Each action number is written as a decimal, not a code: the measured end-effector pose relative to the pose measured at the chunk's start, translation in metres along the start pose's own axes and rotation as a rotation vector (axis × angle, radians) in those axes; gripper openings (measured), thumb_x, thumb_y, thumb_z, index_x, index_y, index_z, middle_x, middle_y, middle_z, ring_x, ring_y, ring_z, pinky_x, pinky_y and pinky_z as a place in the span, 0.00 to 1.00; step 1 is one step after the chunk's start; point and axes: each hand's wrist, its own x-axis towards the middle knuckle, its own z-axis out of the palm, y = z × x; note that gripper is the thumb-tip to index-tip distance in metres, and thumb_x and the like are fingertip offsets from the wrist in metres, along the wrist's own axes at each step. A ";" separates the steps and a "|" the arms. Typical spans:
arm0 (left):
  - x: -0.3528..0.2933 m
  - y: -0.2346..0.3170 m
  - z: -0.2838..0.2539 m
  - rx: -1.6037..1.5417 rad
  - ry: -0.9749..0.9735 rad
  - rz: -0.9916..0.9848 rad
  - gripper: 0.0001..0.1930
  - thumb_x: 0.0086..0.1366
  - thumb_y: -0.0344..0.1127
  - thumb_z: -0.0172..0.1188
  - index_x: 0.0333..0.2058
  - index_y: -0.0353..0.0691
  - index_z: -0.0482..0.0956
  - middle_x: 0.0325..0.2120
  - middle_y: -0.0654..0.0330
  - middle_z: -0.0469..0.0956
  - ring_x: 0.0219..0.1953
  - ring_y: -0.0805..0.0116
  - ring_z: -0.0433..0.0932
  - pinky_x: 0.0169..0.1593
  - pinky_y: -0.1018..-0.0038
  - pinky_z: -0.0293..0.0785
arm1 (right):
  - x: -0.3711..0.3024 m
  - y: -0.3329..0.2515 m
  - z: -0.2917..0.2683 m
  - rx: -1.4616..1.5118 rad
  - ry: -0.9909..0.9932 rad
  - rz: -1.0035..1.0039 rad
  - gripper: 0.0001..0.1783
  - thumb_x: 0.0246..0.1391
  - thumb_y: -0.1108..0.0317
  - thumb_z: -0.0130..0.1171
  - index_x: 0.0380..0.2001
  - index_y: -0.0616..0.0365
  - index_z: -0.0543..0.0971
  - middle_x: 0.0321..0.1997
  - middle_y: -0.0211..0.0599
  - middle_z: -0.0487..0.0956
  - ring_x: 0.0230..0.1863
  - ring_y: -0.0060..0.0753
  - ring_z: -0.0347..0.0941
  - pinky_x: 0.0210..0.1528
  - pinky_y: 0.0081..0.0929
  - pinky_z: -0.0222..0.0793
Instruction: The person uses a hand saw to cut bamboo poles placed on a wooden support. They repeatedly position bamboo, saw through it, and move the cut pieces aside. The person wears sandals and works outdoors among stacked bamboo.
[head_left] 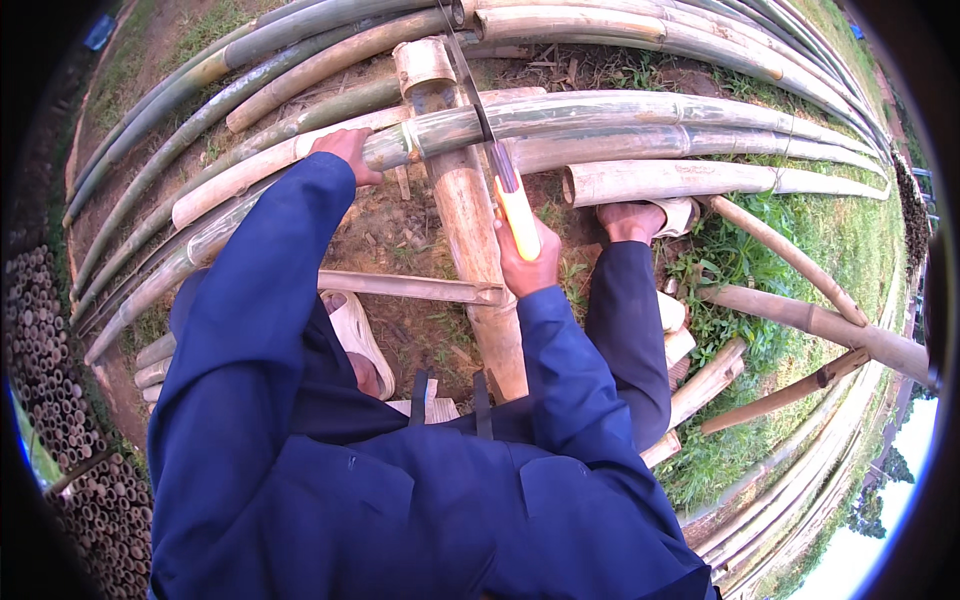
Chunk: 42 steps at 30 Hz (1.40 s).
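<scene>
A green-grey bamboo pole [590, 110] lies crosswise over a thick bamboo support log [470, 225]. My left hand [347, 152] is wrapped round the pole, left of the log. In my right hand [528, 262] is the yellow-and-white handle of a hand saw [470, 85]. Its long dark blade slants up and away, crossing the pole just right of the log. I cannot tell how deep the teeth sit in the bamboo. A pale ring-like bamboo stub [424, 65] tops the log's far end.
Many long bamboo poles [690, 38] lie at the far side. A cut pole end [640, 182] rests by my right foot. Bamboo struts [800, 318] stand at right, near short offcuts [705, 385]. Stacked bamboo ends [50, 340] are at far left. A split bamboo piece [410, 287] meets the log.
</scene>
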 end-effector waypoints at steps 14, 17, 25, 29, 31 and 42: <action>0.000 -0.015 0.007 -0.015 -0.021 -0.031 0.42 0.41 0.52 0.73 0.57 0.39 0.78 0.43 0.43 0.84 0.48 0.47 0.83 0.54 0.58 0.78 | -0.054 -0.010 -0.019 -0.111 -0.052 0.129 0.06 0.58 0.74 0.66 0.35 0.66 0.82 0.24 0.44 0.81 0.24 0.30 0.77 0.31 0.31 0.72; 0.006 -0.006 0.002 0.024 0.002 -0.018 0.41 0.44 0.53 0.74 0.56 0.39 0.79 0.41 0.45 0.85 0.46 0.49 0.84 0.54 0.57 0.78 | 0.008 0.000 0.009 -0.001 -0.032 0.036 0.09 0.58 0.72 0.67 0.36 0.68 0.81 0.23 0.42 0.78 0.25 0.24 0.70 0.31 0.29 0.70; -0.006 0.003 0.000 -0.020 -0.065 0.043 0.44 0.41 0.51 0.74 0.58 0.37 0.77 0.42 0.41 0.84 0.48 0.45 0.83 0.56 0.57 0.77 | -0.012 -0.006 0.003 -0.073 0.044 -0.013 0.12 0.58 0.73 0.66 0.44 0.67 0.83 0.31 0.46 0.84 0.33 0.32 0.83 0.39 0.32 0.76; -0.013 0.000 0.001 -0.008 0.001 0.012 0.41 0.44 0.52 0.74 0.56 0.36 0.77 0.39 0.42 0.85 0.45 0.45 0.84 0.54 0.56 0.78 | 0.019 -0.029 -0.002 -0.033 -0.032 0.043 0.09 0.57 0.75 0.66 0.39 0.67 0.83 0.26 0.41 0.82 0.28 0.27 0.78 0.34 0.30 0.73; -0.021 -0.008 0.006 -0.003 -0.017 0.000 0.38 0.45 0.53 0.73 0.54 0.37 0.78 0.37 0.44 0.85 0.43 0.45 0.85 0.52 0.55 0.79 | 0.005 -0.030 0.008 0.029 -0.022 0.078 0.09 0.57 0.74 0.67 0.39 0.67 0.82 0.26 0.40 0.81 0.29 0.23 0.78 0.34 0.28 0.73; -0.031 0.009 0.013 0.038 -0.019 0.037 0.35 0.47 0.53 0.73 0.49 0.38 0.75 0.37 0.44 0.84 0.42 0.45 0.84 0.49 0.56 0.79 | -0.017 0.001 -0.004 -0.089 0.090 -0.101 0.06 0.57 0.75 0.67 0.37 0.66 0.83 0.23 0.38 0.79 0.23 0.25 0.75 0.29 0.28 0.71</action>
